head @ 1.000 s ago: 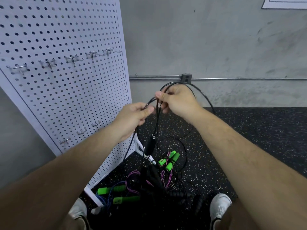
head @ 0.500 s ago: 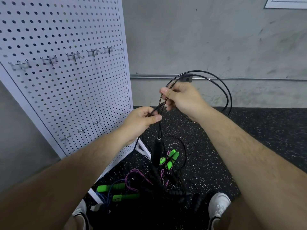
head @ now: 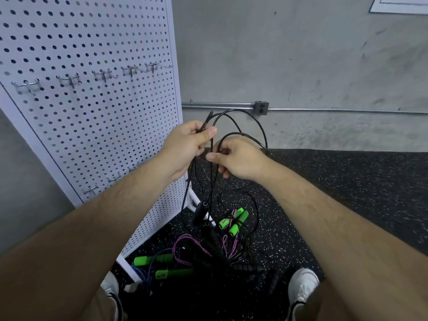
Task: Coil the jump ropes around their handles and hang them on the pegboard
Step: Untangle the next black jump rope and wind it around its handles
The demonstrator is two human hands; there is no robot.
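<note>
I hold a thin black jump rope (head: 249,117) at chest height in front of the white pegboard (head: 92,117). My left hand (head: 187,144) pinches the gathered strands at the top. My right hand (head: 236,158) grips the same rope just below and to the right. Loops arc up and right above both hands. Its black handles (head: 199,213) dangle below the hands, side by side. On the floor lies a pile of other jump ropes (head: 208,249) with green handles (head: 234,222), pink and blue cords.
A row of metal hooks (head: 102,76) runs across the pegboard, with a lower row (head: 113,179) near my left forearm; all are bare. Behind stands a grey concrete wall with a conduit box (head: 261,108). My shoes (head: 301,286) flank the pile on speckled black flooring.
My left hand rose and now sits above my right, which dropped lower. The rope loop became smaller and shifted left, and the black handles swung slightly.
</note>
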